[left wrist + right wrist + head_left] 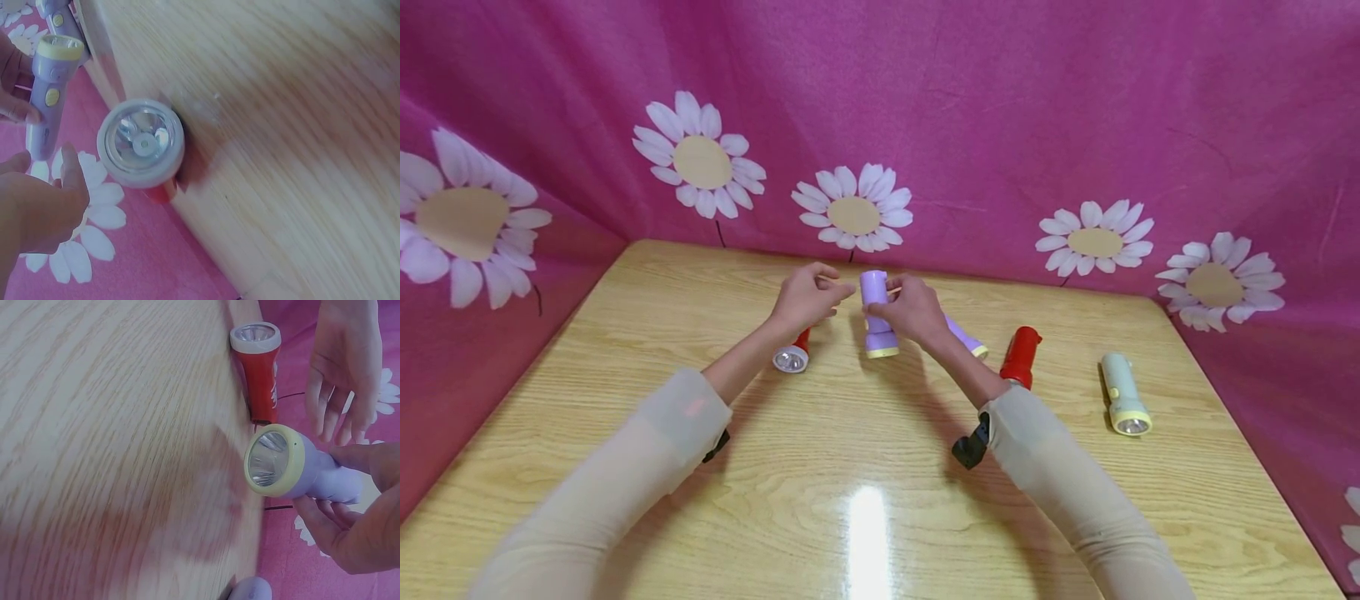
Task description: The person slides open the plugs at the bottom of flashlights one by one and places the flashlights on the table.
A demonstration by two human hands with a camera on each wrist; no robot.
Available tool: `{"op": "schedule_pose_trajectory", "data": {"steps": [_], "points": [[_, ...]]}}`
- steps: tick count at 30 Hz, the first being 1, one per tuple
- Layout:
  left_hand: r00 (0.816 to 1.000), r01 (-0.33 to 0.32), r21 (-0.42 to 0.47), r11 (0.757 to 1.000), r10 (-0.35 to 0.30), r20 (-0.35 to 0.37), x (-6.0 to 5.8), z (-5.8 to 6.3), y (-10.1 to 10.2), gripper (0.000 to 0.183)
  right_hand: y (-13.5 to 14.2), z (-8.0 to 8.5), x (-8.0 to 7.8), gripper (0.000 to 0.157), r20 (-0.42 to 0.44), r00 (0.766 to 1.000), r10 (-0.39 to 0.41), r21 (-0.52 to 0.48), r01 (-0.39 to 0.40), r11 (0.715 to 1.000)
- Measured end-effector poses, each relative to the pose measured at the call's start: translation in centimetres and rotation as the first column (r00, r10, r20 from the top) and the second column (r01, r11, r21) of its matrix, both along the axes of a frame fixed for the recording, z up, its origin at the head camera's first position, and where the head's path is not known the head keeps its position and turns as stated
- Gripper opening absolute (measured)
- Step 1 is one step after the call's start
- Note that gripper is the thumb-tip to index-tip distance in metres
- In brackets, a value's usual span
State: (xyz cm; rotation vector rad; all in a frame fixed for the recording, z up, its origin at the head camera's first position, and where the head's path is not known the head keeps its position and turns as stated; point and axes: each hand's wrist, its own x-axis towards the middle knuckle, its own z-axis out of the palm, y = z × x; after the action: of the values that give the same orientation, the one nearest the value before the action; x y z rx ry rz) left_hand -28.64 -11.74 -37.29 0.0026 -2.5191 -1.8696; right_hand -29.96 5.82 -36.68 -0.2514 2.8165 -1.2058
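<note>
My right hand [912, 310] grips a purple flashlight [875, 304] with a yellow rim, its lens end pointing down toward the table in the head view. In the right wrist view the thumb and fingers close round its body behind the lens [267, 460]. My left hand [808, 297] is just left of that flashlight, fingers loosely bent and holding nothing. Below the left hand a red flashlight [140, 144] with a white rim lies on the table, partly hidden by the hand in the head view. A second purple flashlight [966, 338] lies behind my right wrist, partly covered.
To the right, another red flashlight [1021, 354] lies partly behind my right forearm. Farther right lies a pale green flashlight [1120, 392] with a yellow rim. The wooden table [820, 483] meets a pink flowered cloth [970, 142] at the back and sides.
</note>
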Motion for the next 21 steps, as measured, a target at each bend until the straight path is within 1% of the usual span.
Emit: {"op": "schedule_pose_trajectory", "data": {"steps": [3,10,16,21], "points": [[1.0,0.004,0.039,0.999,-0.004,-0.007,-0.1,-0.1,0.5,0.044,-0.1,0.1,0.2,0.05,-0.005,1.0,-0.003,-0.008,0.003,1.0],[1.0,0.008,0.142,0.99,-0.011,0.023,-0.5,-0.2,1.6,0.046,-0.3,0.2,0.5,0.049,-0.016,1.0,-0.015,-0.028,0.014,1.0],[1.0,0.011,0.177,0.984,-0.015,0.021,-0.6,-0.1,2.2,0.043,-0.6,0.1,0.6,0.045,-0.043,0.999,-0.012,-0.051,0.01,0.999],[0.999,0.019,0.209,0.978,-0.027,0.034,-0.6,-0.2,2.5,0.042,-0.7,0.1,0.7,0.045,-0.056,0.998,-0.01,-0.037,0.007,0.999]]}}
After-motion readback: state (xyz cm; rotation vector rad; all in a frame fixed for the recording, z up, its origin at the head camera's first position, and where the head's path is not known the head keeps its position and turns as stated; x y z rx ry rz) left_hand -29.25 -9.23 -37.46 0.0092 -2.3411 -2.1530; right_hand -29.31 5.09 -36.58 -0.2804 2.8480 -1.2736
